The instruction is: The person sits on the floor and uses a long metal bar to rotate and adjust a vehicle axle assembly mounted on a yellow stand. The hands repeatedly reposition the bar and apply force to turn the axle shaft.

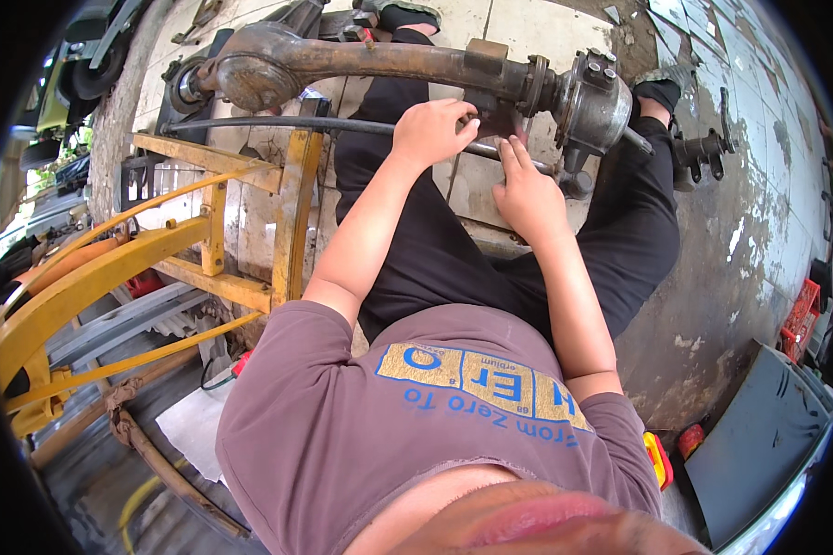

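Under rusty axle (407, 63) — hands (432, 129) seemingly gripping rod (278, 123)

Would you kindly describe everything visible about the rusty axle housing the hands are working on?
The axle housing is a long, rust-brown metal tube lying roughly level across the person's legs, with a bulbous casing at its left end and a grey bolted hub flange at its right. The left hand and right hand touch a bracket beneath it.

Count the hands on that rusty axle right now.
2: the left hand grips the dark rod beneath the rusty axle; the right hand touches it near the hub.
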Available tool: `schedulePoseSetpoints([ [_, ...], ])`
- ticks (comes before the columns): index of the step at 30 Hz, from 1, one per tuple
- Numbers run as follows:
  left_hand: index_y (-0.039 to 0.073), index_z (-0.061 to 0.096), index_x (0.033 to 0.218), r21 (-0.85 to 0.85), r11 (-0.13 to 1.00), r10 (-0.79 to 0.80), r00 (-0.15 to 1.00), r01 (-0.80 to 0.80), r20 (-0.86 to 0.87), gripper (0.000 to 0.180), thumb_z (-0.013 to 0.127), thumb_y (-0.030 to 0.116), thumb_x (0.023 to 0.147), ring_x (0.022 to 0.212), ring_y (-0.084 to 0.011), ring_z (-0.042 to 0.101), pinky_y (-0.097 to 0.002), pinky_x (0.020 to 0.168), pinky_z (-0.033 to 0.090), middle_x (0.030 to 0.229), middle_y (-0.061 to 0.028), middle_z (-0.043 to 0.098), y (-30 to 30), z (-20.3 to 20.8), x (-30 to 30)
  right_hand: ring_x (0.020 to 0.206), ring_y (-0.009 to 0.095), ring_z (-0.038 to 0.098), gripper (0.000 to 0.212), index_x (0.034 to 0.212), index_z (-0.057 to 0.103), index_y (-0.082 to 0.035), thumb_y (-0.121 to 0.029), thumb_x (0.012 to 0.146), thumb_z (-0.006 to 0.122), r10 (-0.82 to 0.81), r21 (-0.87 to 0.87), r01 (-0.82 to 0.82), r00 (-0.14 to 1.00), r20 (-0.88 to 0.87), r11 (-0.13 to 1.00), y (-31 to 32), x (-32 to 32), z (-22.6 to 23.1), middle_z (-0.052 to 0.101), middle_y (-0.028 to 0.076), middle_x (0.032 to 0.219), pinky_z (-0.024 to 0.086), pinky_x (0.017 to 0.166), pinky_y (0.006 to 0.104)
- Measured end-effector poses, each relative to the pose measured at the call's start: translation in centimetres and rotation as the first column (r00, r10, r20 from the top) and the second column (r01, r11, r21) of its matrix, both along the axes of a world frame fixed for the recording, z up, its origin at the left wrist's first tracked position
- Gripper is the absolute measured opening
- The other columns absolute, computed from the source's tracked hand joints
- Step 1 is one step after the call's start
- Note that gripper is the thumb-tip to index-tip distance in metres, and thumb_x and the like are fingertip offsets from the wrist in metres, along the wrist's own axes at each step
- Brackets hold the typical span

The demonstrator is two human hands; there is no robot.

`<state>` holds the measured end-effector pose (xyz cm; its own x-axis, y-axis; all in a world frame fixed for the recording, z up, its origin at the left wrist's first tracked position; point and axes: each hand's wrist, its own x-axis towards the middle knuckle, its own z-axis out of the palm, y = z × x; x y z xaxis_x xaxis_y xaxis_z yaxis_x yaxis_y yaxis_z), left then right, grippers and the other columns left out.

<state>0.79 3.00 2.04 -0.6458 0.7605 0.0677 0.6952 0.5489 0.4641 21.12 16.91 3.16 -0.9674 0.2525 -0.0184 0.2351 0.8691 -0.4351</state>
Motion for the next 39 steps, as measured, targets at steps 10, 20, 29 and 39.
schedulePoseSetpoints([
  [10,0.015,0.085,0.116,0.050,0.998,-0.030,0.999,0.031,-0.020,0.030,0.074,0.038,0.100,0.093,-0.0290,0.081,-0.0441,0.082,0.065,0.103,-0.0049,0.083,-0.6,-0.8,0.2,0.091,0.041,0.083,0.081,0.168,0.048,-0.008,-0.023,0.092,0.074,-0.030,0.027,0.026,0.985,0.169,0.999,-0.9,0.6,2.1,0.050,0.014,0.176,0.069,0.080,0.0509],
  [20,0.014,0.085,0.111,0.112,0.993,-0.034,0.999,0.036,-0.025,0.025,0.077,0.033,0.098,0.089,-0.0299,0.080,-0.0439,0.080,0.064,0.098,-0.0061,0.081,-0.9,-0.7,0.2,0.087,0.041,0.081,0.077,0.164,0.052,-0.007,-0.018,0.091,0.071,-0.065,0.030,0.060,0.976,0.209,0.998,-1.7,0.7,3.0,0.053,0.014,0.173,0.067,0.077,0.0519],
  [29,0.012,0.084,0.106,0.173,0.983,-0.054,0.995,0.068,-0.088,0.021,0.078,0.030,0.096,0.082,-0.0303,0.078,-0.0441,0.076,0.063,0.091,-0.0072,0.079,-0.4,-1.2,-0.3,0.085,0.041,0.081,0.078,0.166,0.051,-0.008,-0.016,0.091,0.070,-0.057,0.047,0.050,0.986,0.156,0.998,-1.1,-0.2,1.8,0.051,0.016,0.175,0.067,0.074,0.0503],
  [39,0.012,0.083,0.102,0.213,0.972,-0.064,0.986,0.097,-0.154,0.016,0.078,0.025,0.095,0.081,-0.0293,0.077,-0.0429,0.076,0.062,0.091,-0.0056,0.079,-0.1,-1.0,-0.2,0.084,0.040,0.082,0.083,0.167,0.048,-0.005,-0.016,0.088,0.073,-0.045,0.006,0.045,0.995,0.089,0.999,-0.7,-1.2,0.6,0.047,0.018,0.178,0.068,0.073,0.0497],
])
